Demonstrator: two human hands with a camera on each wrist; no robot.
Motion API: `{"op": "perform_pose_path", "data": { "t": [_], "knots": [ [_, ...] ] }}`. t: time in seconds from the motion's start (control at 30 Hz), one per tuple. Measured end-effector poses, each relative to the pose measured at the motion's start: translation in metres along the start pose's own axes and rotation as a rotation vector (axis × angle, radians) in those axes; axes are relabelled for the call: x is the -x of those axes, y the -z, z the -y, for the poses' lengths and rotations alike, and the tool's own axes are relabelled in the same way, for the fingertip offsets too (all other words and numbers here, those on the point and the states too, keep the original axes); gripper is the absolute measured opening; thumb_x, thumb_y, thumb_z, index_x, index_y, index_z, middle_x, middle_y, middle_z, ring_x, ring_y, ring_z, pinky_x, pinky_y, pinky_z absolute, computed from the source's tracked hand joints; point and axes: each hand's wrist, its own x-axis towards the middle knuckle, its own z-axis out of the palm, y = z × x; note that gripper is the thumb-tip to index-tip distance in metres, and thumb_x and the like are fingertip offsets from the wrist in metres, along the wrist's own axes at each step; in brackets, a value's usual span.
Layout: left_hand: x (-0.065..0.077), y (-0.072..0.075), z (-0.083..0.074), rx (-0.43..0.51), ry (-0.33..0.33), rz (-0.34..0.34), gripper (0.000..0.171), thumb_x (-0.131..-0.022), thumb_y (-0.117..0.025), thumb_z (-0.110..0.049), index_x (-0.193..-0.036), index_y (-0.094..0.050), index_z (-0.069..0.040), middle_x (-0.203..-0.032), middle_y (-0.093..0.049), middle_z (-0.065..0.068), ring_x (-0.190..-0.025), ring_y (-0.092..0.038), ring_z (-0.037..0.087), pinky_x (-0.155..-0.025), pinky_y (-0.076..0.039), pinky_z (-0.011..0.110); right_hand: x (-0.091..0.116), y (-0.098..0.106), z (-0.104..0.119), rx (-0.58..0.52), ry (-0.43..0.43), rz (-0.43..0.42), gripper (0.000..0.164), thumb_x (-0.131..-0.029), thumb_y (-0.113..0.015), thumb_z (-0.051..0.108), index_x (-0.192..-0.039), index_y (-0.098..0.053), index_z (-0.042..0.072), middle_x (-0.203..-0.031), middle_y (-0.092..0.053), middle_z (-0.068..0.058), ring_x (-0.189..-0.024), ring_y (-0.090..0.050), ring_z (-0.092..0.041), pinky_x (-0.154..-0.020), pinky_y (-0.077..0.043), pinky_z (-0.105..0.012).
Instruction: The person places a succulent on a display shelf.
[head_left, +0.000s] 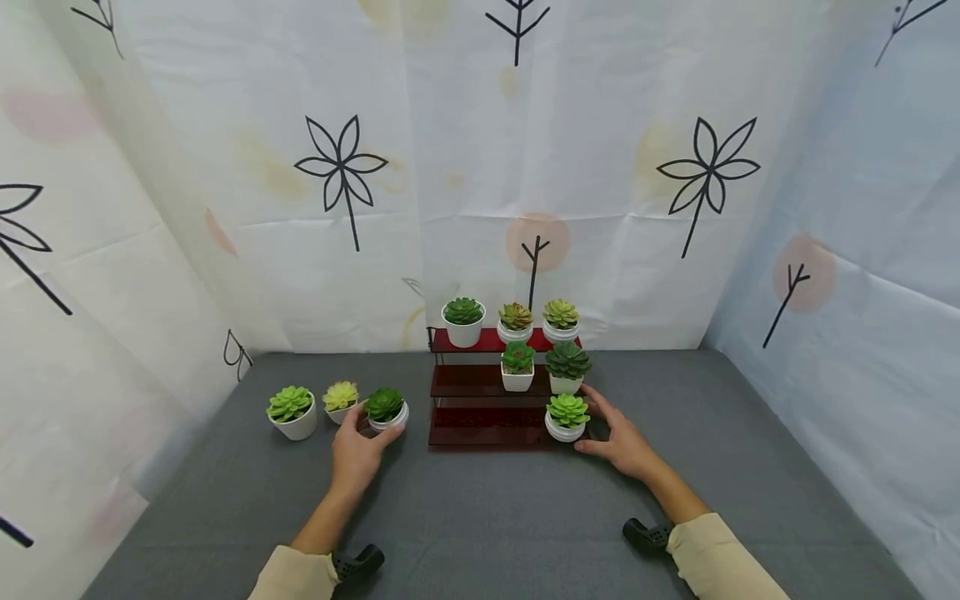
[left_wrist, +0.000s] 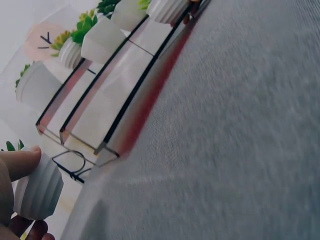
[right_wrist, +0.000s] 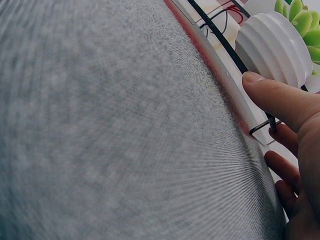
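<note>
In the head view, my left hand (head_left: 356, 454) grips a ribbed white pot with a dark green succulent (head_left: 385, 406), thumb at the front and fingers behind; the left wrist view shows that pot (left_wrist: 42, 187) tilted. Beside the lower right end of a dark red three-tier shelf (head_left: 480, 429) is my right hand (head_left: 621, 444). Its thumb reaches the ribbed pot of a bright green succulent (head_left: 566, 417) on the bottom tier. Close up in the right wrist view, the thumb tip lies at that pot (right_wrist: 275, 47) and the tier's edge, with the other fingers loosely bent around the shelf's end.
Left of my left hand stand a yellow-green succulent (head_left: 341, 400) and a light green one (head_left: 294, 412) in white pots. Several potted succulents, among them a dark green one (head_left: 463, 321), fill parts of the upper tiers. A patterned cloth (head_left: 480, 150) hangs behind the grey table (head_left: 495, 525).
</note>
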Motion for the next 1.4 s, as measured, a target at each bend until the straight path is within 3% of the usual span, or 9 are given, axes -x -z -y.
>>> {"op": "perform_pose_path", "data": {
  "t": [0.3, 0.43, 0.7, 0.9, 1.17, 1.4],
  "knots": [
    [-0.002, -0.010, -0.016, 0.077, 0.013, 0.019, 0.068, -0.080, -0.082, -0.016, -0.138, -0.049, -0.002, -0.125, -0.056, 0.019, -0.113, -0.054, 0.030, -0.087, -0.048, 0.044, 0.000, -0.001, -0.001, -0.008, 0.002, -0.001, 0.090, -0.083, -0.079, 0.025, -0.155, -0.026, 0.015, -0.135, -0.051, -0.024, -0.126, -0.043, -0.045, -0.096, -0.032, -0.069],
    [-0.005, -0.015, -0.021, 0.095, -0.012, 0.022, 0.069, -0.079, -0.082, -0.017, -0.138, -0.049, -0.002, -0.123, -0.057, 0.019, -0.109, -0.056, 0.031, -0.086, -0.049, 0.043, 0.000, 0.000, -0.001, -0.005, -0.011, -0.003, 0.090, -0.083, -0.079, 0.025, -0.155, -0.025, 0.016, -0.136, -0.051, -0.023, -0.127, -0.042, -0.044, -0.096, -0.032, -0.069],
    [-0.008, -0.023, -0.025, 0.105, -0.056, 0.033, 0.068, -0.079, -0.083, -0.017, -0.137, -0.051, -0.001, -0.121, -0.059, 0.019, -0.106, -0.057, 0.030, -0.082, -0.050, 0.036, 0.001, 0.000, 0.002, 0.009, -0.010, -0.002, 0.090, -0.083, -0.079, 0.026, -0.155, -0.026, 0.014, -0.135, -0.052, -0.023, -0.125, -0.044, -0.045, -0.095, -0.032, -0.069],
    [-0.011, -0.029, -0.029, 0.105, -0.066, 0.040, 0.068, -0.080, -0.082, -0.017, -0.138, -0.051, 0.000, -0.120, -0.060, 0.020, -0.106, -0.057, 0.030, -0.085, -0.049, 0.040, 0.002, 0.000, 0.003, 0.005, -0.016, -0.004, 0.090, -0.083, -0.079, 0.025, -0.155, -0.026, 0.015, -0.135, -0.052, -0.022, -0.126, -0.043, -0.044, -0.095, -0.032, -0.069],
    [-0.011, -0.037, -0.034, 0.092, -0.071, 0.022, 0.066, -0.080, -0.081, -0.018, -0.138, -0.053, -0.002, -0.118, -0.062, 0.018, -0.096, -0.059, 0.027, -0.075, -0.051, 0.032, 0.001, 0.001, 0.001, 0.001, -0.001, -0.008, 0.090, -0.083, -0.079, 0.025, -0.155, -0.027, 0.014, -0.135, -0.052, -0.023, -0.125, -0.043, -0.045, -0.095, -0.031, -0.069],
    [-0.013, -0.046, -0.041, 0.109, -0.111, 0.026, 0.065, -0.080, -0.082, -0.017, -0.137, -0.053, -0.001, -0.118, -0.062, 0.018, -0.099, -0.059, 0.028, -0.080, -0.050, 0.035, 0.001, 0.000, 0.001, 0.006, -0.003, -0.006, 0.091, -0.082, -0.080, 0.026, -0.155, -0.026, 0.016, -0.135, -0.053, -0.021, -0.126, -0.043, -0.043, -0.096, -0.031, -0.069]
  ]
}}
